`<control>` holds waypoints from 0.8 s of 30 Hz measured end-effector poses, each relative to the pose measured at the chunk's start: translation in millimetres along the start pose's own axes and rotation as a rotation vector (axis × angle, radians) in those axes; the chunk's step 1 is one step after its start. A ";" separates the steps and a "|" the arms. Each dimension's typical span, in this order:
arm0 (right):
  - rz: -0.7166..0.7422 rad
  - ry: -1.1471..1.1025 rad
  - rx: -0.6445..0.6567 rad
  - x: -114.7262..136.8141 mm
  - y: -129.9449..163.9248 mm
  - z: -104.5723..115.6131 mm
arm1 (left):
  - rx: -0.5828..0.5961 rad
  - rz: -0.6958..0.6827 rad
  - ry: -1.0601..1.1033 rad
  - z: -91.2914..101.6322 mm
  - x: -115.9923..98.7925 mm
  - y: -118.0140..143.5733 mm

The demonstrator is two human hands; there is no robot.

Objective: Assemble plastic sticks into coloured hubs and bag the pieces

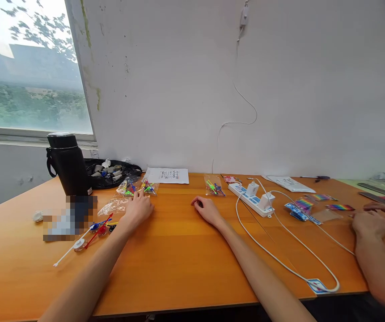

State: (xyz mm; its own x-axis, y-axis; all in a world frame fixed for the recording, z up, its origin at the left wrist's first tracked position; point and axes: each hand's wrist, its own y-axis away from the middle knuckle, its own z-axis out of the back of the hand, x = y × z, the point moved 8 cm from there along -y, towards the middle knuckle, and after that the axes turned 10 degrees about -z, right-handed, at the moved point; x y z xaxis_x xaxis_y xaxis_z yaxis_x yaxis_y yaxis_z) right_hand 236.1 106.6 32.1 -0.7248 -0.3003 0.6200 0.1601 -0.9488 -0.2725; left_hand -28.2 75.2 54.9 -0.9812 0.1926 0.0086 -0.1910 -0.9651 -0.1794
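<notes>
My left hand [140, 209] reaches forward on the left of the table, its fingers stretched and slightly apart at the near edge of a clear plastic bag [150, 188] of small coloured plastic pieces. Whether the fingertips touch the bag I cannot tell. A similar bag [127, 188] lies just left of it, with a crumpled clear wrapper [112, 206] nearer. Beside my left forearm are loose parts: a white arrow-tipped stick [66, 256], a red arrow [95, 237] and small round pieces. My right hand [207, 211] rests on the table, fingers loosely curled, nothing visible in them. Beyond it lies another bag of coloured pieces [214, 186].
A black flask [68, 165] stands at left before a black bag of waste [125, 172]. White packets [167, 175] lie by the wall. Right of me are a power strip [252, 201] with looping white cables and rainbow-coloured items [304, 205]. Another person's hands [371, 223] work at far right.
</notes>
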 end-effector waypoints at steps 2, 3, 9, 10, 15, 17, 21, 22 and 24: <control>0.003 0.001 -0.002 -0.1 -0.1 -0.1 | -0.036 -0.024 -0.003 7.5 -10.1 0.6; 0.006 0.001 -0.003 -0.1 0.0 0.0 | -0.062 -0.046 -0.002 11.5 -16.6 0.8; 0.023 -0.090 0.017 4.5 0.9 -1.5 | -0.274 -0.327 0.118 25.2 -75.2 7.0; 0.017 -0.138 0.024 5.9 0.7 -2.7 | -0.290 -0.372 0.151 23.9 -84.8 8.8; -0.041 -0.430 0.124 12.8 0.7 -17.5 | -0.327 -0.533 0.253 15.8 -117.5 16.8; -0.059 -0.507 0.167 14.5 1.2 -23.2 | -0.335 -0.589 0.273 15.3 -124.1 19.2; -0.031 -0.604 0.195 15.4 -0.5 -24.6 | -0.359 -0.634 0.286 18.3 -124.1 20.4; -0.014 -0.615 0.188 15.1 -1.8 -23.3 | -0.371 -0.642 0.286 19.9 -122.8 20.7; 0.007 -0.617 0.158 13.2 -4.7 -20.1 | -0.391 -0.668 0.287 23.2 -120.8 21.7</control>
State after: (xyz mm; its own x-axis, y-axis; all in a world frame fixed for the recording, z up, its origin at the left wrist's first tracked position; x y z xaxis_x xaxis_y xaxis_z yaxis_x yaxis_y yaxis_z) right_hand 212.3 109.0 26.8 -0.2116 -0.2637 0.9411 0.2946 -0.9353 -0.1958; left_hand 85.5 26.9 72.7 -0.6089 0.7932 -0.0073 -0.6573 -0.5097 -0.5551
